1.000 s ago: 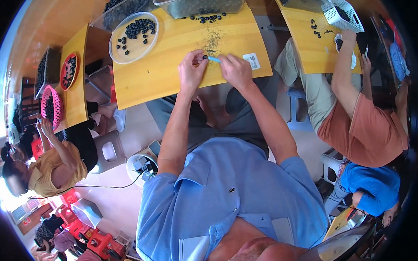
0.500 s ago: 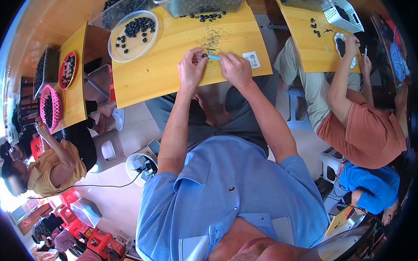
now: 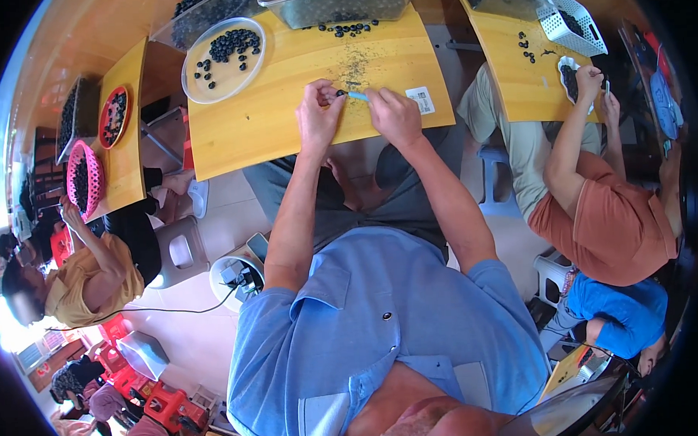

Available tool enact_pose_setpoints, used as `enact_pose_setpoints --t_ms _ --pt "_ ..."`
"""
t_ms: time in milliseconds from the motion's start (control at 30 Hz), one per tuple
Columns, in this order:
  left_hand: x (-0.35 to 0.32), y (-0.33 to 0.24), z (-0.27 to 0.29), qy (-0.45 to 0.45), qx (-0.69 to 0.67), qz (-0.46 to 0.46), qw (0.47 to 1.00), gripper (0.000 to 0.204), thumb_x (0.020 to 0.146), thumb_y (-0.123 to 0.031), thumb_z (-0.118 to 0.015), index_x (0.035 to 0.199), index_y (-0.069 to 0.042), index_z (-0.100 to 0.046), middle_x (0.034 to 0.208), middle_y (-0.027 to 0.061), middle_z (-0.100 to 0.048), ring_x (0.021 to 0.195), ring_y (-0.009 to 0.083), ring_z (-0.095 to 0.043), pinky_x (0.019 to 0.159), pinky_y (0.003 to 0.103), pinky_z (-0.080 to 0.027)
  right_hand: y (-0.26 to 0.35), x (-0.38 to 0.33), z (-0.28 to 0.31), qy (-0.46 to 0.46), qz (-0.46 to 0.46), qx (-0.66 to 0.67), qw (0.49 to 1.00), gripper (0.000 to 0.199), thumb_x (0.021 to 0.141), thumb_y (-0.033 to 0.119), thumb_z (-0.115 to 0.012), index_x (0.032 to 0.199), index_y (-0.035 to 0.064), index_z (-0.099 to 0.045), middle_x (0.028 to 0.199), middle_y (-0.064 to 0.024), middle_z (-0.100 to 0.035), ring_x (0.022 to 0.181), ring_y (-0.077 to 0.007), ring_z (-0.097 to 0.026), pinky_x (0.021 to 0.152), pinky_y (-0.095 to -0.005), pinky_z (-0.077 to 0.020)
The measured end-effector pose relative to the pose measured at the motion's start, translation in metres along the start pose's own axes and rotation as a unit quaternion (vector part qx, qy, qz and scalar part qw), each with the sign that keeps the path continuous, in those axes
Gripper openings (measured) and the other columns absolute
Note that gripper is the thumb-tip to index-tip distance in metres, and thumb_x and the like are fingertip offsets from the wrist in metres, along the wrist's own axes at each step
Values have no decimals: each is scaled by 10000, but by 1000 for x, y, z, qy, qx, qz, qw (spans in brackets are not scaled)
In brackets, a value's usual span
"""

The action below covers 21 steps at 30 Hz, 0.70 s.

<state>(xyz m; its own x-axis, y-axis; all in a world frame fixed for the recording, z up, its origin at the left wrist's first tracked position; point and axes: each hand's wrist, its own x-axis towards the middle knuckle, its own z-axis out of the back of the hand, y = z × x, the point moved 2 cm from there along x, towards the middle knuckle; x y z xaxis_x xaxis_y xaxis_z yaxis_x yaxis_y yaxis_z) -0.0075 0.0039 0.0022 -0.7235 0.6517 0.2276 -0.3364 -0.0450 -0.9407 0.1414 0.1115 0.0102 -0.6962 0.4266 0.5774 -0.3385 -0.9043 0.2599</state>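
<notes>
Two bare hands meet above the near half of a yellow table; I see the left hand pinching one small, dark, roundish piece between thumb and fingers. The right hand has its fingers closed around one slim light-blue tool, whose tip points at the piece; I cannot tell whether they touch. I judge the piece light and firm, perhaps slippery because it is small and rounded, so I would grip its sides with fingertips and leave the face toward the tool free. The tool looks light and stiff, best held along its shaft. Beyond the hands I count one round clear tray, one white label and one clear bin at the far edge. The dark pieces in the tray crowd too closely for me to count.
</notes>
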Motion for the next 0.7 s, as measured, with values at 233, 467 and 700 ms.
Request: enact_pose_setpoints --t_ms 233,467,700 --pt "-2 -2 -1 9 31 -2 999 356 851 -10 -815 1149 1 -621 935 86 -750 835 133 -719 780 291 -591 0 -2 0 -2 9 21 1000 174 856 109 -697 1027 97 -731 774 -72 -635 689 -270 -699 603 -412 -571" --pt "-3 1 -1 13 15 -3 1000 350 853 0 -816 1144 5 -622 940 85 -734 845 126 -708 791 279 -587 1 0 2 14 -8 26 1000 152 854 113 -699 1005 103 -717 784 -77 -643 706 -281 -707 606 -420 -574" --pt "0 3 2 -11 -49 -12 999 334 858 10 -806 1152 13 -647 954 85 -721 875 113 -694 822 268 -574 -1 6 -3 40 -42 -6 998 164 845 112 -687 1008 103 -703 815 -77 -667 752 -289 -722 632 -432 -584"
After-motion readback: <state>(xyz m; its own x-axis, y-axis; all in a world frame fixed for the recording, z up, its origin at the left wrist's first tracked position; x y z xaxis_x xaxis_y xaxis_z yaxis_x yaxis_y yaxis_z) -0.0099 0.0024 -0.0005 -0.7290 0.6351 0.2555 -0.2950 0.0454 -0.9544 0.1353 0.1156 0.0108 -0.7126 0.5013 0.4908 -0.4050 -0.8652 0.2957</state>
